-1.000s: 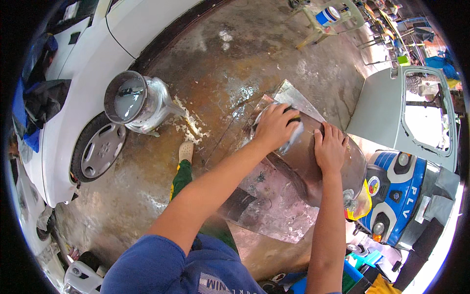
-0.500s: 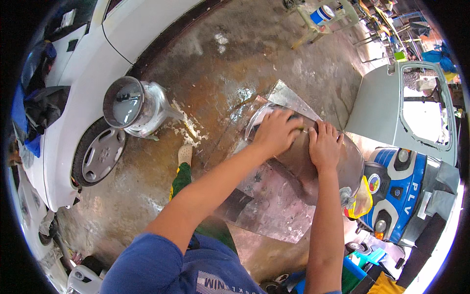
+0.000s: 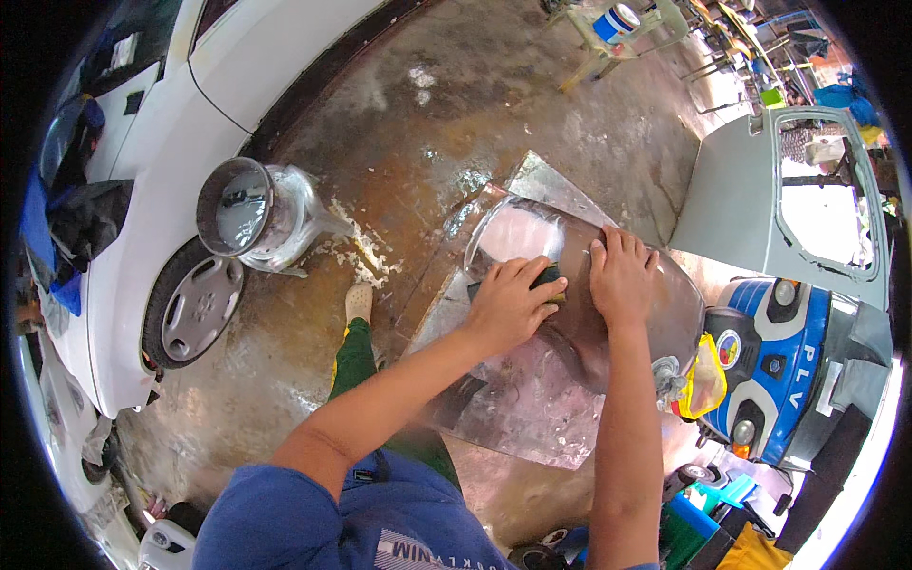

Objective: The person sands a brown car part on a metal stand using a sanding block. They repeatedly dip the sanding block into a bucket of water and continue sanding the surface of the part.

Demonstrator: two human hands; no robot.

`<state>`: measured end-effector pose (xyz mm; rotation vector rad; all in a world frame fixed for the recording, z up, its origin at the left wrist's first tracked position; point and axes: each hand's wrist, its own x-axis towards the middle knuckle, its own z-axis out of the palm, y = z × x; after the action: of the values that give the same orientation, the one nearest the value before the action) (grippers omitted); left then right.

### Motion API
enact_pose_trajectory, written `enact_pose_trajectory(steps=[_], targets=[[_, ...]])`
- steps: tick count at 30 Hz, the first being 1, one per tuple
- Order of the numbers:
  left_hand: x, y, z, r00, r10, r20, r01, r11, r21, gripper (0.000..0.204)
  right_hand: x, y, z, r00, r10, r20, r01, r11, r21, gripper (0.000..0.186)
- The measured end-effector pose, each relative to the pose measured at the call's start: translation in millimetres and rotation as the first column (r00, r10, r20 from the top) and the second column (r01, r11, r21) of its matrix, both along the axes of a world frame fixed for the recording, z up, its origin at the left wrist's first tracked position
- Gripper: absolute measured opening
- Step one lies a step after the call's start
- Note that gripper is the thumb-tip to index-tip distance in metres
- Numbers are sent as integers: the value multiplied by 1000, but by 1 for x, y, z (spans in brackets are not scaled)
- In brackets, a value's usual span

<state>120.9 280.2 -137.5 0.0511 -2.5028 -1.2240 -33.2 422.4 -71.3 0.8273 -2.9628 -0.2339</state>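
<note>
From the head view, both of your hands are down on one curved, wet body panel (image 3: 655,323) that lies on one flat grey metal sheet (image 3: 513,399) on the stained concrete floor (image 3: 408,123), in front of you and a little to your right. Your left hand (image 3: 508,306) is closed palm-down over one dark sanding block (image 3: 546,280) with a yellowish edge, pressing it against the panel just below a pale, milky patch (image 3: 518,233) near the panel's upper end; only a corner of the block shows past your fingers. Your right hand (image 3: 619,275) holds nothing: it lies flat and spread on the panel, right beside the block, fingers pointing away from you. To your left stands one metal bucket (image 3: 237,211) with pale liquid in it, and a splash of white residue (image 3: 366,249) on the floor between it and the sheet. One foot in a light shoe (image 3: 358,302) shows beside the sheet, below the bucket. One white car (image 3: 171,104) runs along the left edge, with one wheel and grey hubcap (image 3: 195,309) in sight. To the right stand one detached grey car door (image 3: 750,204) and one blue toy ride-on vehicle (image 3: 774,366), with one yellow bag (image 3: 700,375) against it. One blue-and-white pail (image 3: 613,21) sits on a stand far off at the top.
</note>
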Motion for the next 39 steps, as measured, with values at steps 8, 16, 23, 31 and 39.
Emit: enact_pose_trajectory(steps=[8,16,23,31,39], targets=[[-59,-5,14,986,129,102,-125,991,-44,39,-2,-2,-2,1000,-14,2,14,999,30,45],[-97,-31,10,965,188,185,-196,980,24,40,-3,-4,-4,1000,24,-17,-24,999,-33,45],[-49,-10,-5,973,221,63,-221,975,3,34,-1,4,-7,1000,10,-11,-10,999,-39,45],[-39,-23,-15,980,197,34,-198,980,28,36,-2,-1,-4,1000,-18,-5,18,1000,-12,47],[-89,-60,-26,983,169,78,-176,979,103,37,0,-11,1,1000,-2,8,2,1000,19,47]])
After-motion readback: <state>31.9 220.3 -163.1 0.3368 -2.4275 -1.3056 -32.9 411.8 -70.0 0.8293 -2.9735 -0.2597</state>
